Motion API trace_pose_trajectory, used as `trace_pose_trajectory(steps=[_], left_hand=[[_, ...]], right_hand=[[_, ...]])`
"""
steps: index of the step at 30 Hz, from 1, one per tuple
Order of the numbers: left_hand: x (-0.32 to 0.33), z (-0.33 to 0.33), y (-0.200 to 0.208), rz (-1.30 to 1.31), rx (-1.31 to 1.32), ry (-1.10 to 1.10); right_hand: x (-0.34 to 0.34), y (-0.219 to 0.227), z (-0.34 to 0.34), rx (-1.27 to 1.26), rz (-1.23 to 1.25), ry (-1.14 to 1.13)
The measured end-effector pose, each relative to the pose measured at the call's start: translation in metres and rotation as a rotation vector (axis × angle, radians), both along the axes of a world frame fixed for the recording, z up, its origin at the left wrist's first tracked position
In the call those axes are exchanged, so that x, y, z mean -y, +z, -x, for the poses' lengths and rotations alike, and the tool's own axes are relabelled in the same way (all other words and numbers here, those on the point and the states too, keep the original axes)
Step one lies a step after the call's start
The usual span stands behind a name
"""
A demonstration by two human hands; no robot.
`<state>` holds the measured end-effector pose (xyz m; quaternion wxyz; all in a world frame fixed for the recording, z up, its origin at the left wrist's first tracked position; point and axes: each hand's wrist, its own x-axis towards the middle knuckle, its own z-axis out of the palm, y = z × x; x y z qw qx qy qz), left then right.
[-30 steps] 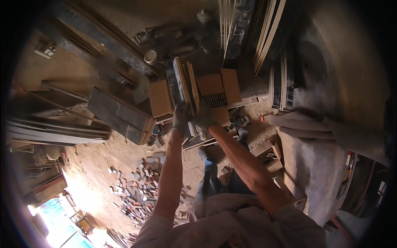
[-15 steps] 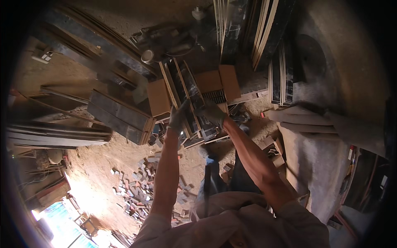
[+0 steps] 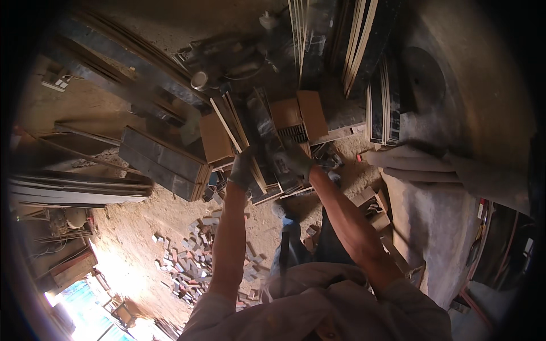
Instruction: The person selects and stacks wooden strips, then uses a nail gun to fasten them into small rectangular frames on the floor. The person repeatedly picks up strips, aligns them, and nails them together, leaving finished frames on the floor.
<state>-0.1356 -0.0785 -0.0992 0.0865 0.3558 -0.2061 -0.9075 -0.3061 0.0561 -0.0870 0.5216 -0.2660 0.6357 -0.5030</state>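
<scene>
My left hand (image 3: 241, 169), in a grey glove, is closed at the near part of two narrow plywood strips (image 3: 234, 122) with pale edges and dark faces. The strips stand on edge and lean left, their far ends close together. My gloved right hand (image 3: 297, 161) grips the right edge of another dark-faced plywood strip (image 3: 263, 122), which lies flatter. Its fingers are partly lost in shadow. Both hands are in front of me above a low wooden support (image 3: 267, 196). An open cardboard box has brown flaps showing left (image 3: 216, 138) and right (image 3: 313, 113) of the strips.
Small wood offcuts (image 3: 190, 261) are scattered over the dirt floor at left. A stack of dark boards (image 3: 162, 162) stands left of my hands. Tall panels (image 3: 358, 45) lean at the far right. Grey folded sheeting (image 3: 421, 162) drapes over a slab on the right.
The middle strip has swung left against the left one, and both lean further left. The right strip now shows more of its dark face. Both hands have stayed nearly in place.
</scene>
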Motion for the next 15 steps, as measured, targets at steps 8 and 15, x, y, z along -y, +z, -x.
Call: trace_pose_trajectory(steps=[8,15], left_hand=[[-0.012,0.014,-0.033,0.212,0.158,-0.017],[-0.011,0.011,-0.047,0.201,0.177,0.024]], right_hand=[[0.013,0.0,0.006,-0.205,-0.135,-0.196],[0.035,0.043,0.005,-0.581,-0.569,0.202]])
